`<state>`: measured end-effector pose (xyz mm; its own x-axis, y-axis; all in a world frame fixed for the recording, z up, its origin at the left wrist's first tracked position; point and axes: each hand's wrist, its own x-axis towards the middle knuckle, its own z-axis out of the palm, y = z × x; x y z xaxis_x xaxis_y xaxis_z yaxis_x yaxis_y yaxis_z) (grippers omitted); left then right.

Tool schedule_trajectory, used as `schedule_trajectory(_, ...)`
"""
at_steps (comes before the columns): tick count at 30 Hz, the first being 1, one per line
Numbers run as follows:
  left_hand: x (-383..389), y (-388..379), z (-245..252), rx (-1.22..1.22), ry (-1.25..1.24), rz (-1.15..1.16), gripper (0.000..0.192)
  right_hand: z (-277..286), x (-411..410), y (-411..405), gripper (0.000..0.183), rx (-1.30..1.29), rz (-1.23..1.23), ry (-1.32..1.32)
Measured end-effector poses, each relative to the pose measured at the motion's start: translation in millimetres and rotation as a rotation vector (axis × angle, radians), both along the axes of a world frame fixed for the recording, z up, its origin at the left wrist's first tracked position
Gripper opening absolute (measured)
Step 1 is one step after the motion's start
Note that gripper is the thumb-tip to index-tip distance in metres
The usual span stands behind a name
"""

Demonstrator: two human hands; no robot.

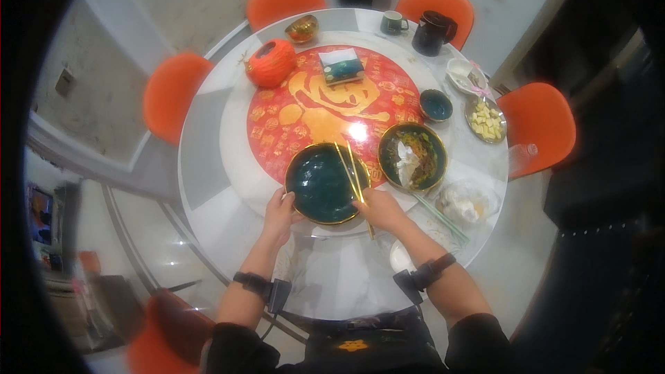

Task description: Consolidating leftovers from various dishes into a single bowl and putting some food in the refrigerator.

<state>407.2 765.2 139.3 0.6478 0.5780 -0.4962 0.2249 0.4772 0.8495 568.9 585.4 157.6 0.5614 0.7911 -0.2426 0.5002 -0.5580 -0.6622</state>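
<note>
A large dark green bowl (317, 184) with a gold rim is between my hands, near the front of the round table (208, 176). My left hand (280, 214) grips the bowl's left rim, thumb on top. In my right hand (383, 210) is a pair of gold chopsticks (353, 176), which slant across the bowl's right side. The right fingers are also at the bowl's right rim; whether they grip it is unclear. No food shows inside. Just right stands a second green bowl (383, 155), holding food scraps and crumpled white tissue.
A red patterned turntable (267, 137) bears a tissue box (342, 67) and an orange-red round container (271, 64). On the right are a small green bowl (436, 105), a plate of pale yellow chunks (486, 120), a clear plastic bag (467, 201) and green chopsticks (441, 218). A black kettle (430, 34) stands behind.
</note>
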Motion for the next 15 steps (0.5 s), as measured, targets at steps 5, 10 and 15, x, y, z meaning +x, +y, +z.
schedule_trajectory(5,4,7,1,0.106,0.076,-0.044,0.030,-21,-6,16,0.027,0.041,-0.045,0.051)
schedule_trajectory(10,5,24,4,0.322,0.179,-0.092,0.030,-27,-12,38,0.029,0.063,0.013,0.072)
schedule_trajectory(15,7,24,-6,0.500,0.276,-0.103,0.033,-41,-10,55,0.033,0.064,0.034,0.139)
